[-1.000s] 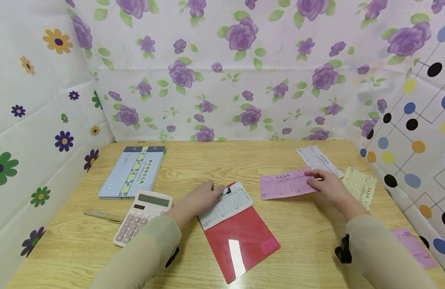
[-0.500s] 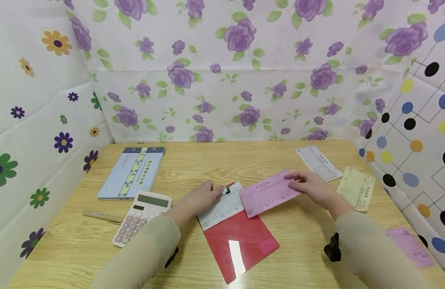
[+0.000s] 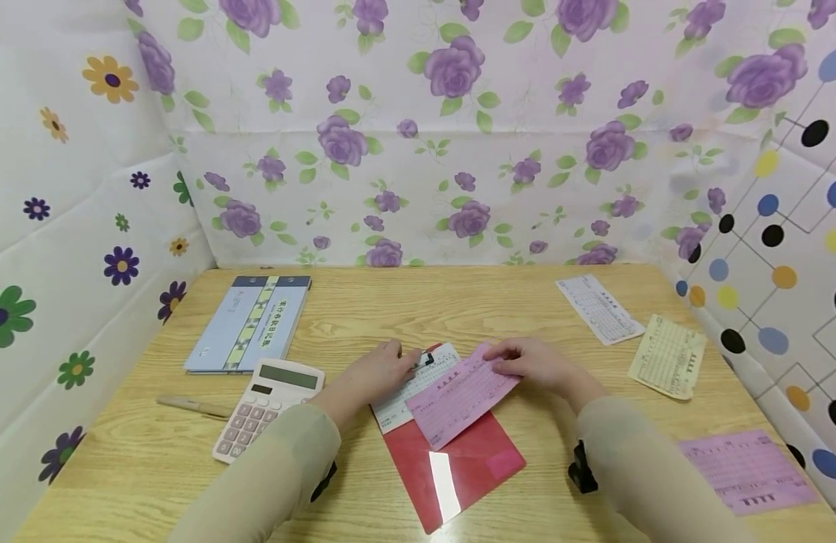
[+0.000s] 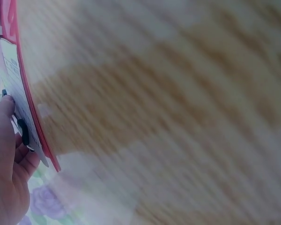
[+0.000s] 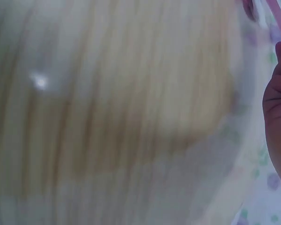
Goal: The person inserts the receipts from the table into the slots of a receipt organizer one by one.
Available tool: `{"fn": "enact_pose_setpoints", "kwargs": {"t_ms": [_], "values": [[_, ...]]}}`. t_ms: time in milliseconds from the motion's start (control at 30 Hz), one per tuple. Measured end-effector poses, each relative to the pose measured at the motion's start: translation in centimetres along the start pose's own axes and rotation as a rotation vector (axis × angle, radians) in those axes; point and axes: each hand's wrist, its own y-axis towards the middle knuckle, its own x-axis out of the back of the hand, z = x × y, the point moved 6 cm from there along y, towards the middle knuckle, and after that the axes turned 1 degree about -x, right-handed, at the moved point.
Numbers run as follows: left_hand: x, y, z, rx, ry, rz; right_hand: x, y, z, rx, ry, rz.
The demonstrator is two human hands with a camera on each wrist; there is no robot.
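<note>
A red clipboard (image 3: 418, 467) lies slanted on the table, with a white printed slip (image 3: 393, 411) under its clip. My left hand (image 3: 363, 381) grips the black-tipped clip (image 3: 427, 359) at the board's far end; in the left wrist view the thumb of that hand (image 4: 7, 154) is on the clip (image 4: 22, 131). Between the thumb and fingers of my right hand (image 3: 540, 368) is the right end of a pink printed slip (image 3: 461, 400), tilted over the white slip and the board. The right wrist view catches only part of the right hand (image 5: 278, 108) and a pink edge.
A pink calculator (image 3: 298, 375) is by my left forearm, next to a brown pen-like stick (image 3: 190, 406). Behind them lies a blue account book (image 3: 217, 324). On the right lie a white slip (image 3: 599, 309), a yellow slip (image 3: 669, 358) and another pink slip (image 3: 750, 471).
My right hand has carried the pink slip leftward and nearer, from right of the clipboard to over the white slip, turning it to match the slant. My left hand has stayed at the clip.
</note>
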Motion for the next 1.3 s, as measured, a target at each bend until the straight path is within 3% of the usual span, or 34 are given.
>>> {"fn": "enact_pose_setpoints", "kwargs": {"t_ms": [267,433,567,800,867,1000,1067,1300], "values": [[0.2,0.0,-0.1,-0.015,0.014,-0.01,-2.6,1.1,1.8,0.014,-0.061,0.037],[0.2,0.0,-0.1,-0.002,-0.006,0.003,-3.5,1.6,2.5,0.004,-0.019,0.04],[0.1,0.1,-0.1,0.024,-0.034,0.027,-4.0,1.8,2.9,0.018,-0.008,0.047],[-0.2,0.3,0.2,0.107,-0.104,0.105,-5.3,2.3,3.2,0.038,-0.125,0.026],[-0.1,0.3,0.1,0.085,-0.072,0.118,-5.6,2.3,3.3,0.045,-0.164,0.003],[0.0,0.3,-0.5,-0.022,0.101,0.121,-6.1,2.4,3.5,0.066,-0.237,-0.036],[0.1,0.3,-0.6,-0.052,0.136,0.111,-6.2,2.4,3.8,0.074,-0.247,-0.049],[0.1,0.6,0.0,0.03,-0.027,0.126,-6.4,2.4,4.1,0.083,-0.273,-0.084]]}}
